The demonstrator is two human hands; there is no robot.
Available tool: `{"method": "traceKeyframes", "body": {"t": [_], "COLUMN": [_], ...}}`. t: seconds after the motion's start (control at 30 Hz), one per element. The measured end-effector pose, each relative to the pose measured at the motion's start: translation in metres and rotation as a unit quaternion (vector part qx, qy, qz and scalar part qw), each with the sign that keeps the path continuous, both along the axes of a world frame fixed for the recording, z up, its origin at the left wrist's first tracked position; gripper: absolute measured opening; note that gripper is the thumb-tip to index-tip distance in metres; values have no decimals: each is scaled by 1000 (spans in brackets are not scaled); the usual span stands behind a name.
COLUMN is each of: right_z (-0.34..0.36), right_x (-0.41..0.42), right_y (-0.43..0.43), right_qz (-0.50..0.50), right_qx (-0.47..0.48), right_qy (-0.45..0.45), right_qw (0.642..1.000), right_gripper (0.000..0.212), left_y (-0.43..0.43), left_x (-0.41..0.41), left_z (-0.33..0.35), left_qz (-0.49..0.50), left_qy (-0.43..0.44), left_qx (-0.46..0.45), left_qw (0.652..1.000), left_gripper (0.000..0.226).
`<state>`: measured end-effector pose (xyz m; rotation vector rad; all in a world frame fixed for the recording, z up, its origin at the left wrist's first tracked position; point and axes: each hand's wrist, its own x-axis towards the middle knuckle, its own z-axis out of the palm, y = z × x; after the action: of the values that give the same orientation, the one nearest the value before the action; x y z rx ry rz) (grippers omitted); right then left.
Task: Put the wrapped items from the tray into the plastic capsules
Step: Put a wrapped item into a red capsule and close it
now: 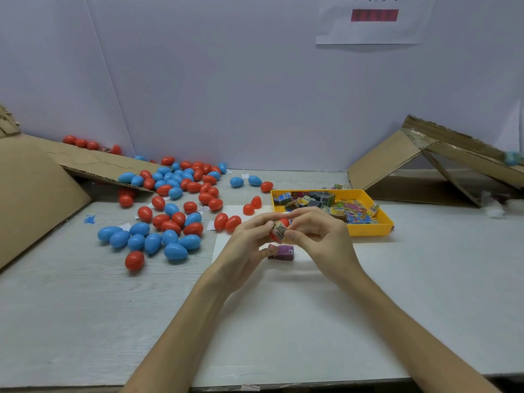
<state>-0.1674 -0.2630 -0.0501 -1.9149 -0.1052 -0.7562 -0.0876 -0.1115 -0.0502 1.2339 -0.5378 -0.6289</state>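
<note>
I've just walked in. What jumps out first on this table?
A scatter of red and blue egg-shaped capsules covers the left half of the table. In the middle, the left hand and right hand together hold a red capsule with a wrapped item against it. Just behind them sits a yellow tray of bright wrapped packets.

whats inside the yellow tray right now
A loose pile of colourful wrapped items fills the yellow tray, with a patch of bare floor at its left end. The right hand covers its near-left corner, so what lies there cannot be seen.
</note>
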Motion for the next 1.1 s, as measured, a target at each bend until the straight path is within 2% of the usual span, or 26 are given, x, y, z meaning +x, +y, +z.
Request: {"method": "traceKeyframes", "body": {"t": [0.07, 0.2, 0.3, 0.4, 0.47, 0.53, 0.6, 0.67, 0.73, 0.8, 0.87, 0.93, 1.0, 1.1], "right_z": [0, 0, 1, 5, 9, 13, 17, 22, 34, 60, 100, 134, 142, 114], "right_x": [0, 1, 1, 0, 1, 2, 4, 7, 14, 26, 37, 45, 50, 54], "right_y": [0, 0, 0, -1, -5, -11, -19, -28, -43, -71, -109, -143, -157, -137], "right_qz": [-1, -4, 12, 16, 5, 31, 65, 65, 63, 57, 26, -31, -95, -141], "right_qx": [21, 43, 53, 121, 198, 338, 470, 535, 557, 568, 593, 607, 557, 424], "right_qy": [9, 43, 57, 54, 56, 72, 117, 192, 240, 208, 99, 13, 54, 123], "right_qw": [1000, 998, 997, 991, 979, 938, 872, 820, 793, 794, 799, 794, 824, 886], "right_gripper": [17, 34, 28, 21, 21, 28, 34, 25, 19, 20, 21, 32, 44, 31], "left_y": [0, -1, -2, -3, -3, -2, -2, -4, -4, -4, -5, -5, -5, -5], "left_x": [0, -1, -1, 1, 2, 4, 3, 1, 1, 2, 3, 1, 0, 2], "left_z": [0, -1, -1, 1, 0, -6, -12, -17, -21, -22, -23, -22, -20, -21], "left_qz": [-5, 3, 51, 117, 171, 225, 205, 155, 134, 130, 122, 100, 80, 80], "left_qy": [-3, -3, 9, 28, -38, -208, -351, -415, -434, -434, -446, -452, -454, -464], "left_qx": [-2, -8, -18, -20, 34, 155, 278, 353, 367, 350, 344, 349, 357, 355], "left_qw": [1000, 1000, 998, 993, 984, 939, 870, 824, 812, 820, 817, 815, 812, 808], "left_gripper": [27, 26, 26, 18, 13, 11, 19, 23, 22, 23, 25, 29, 32, 33]}}
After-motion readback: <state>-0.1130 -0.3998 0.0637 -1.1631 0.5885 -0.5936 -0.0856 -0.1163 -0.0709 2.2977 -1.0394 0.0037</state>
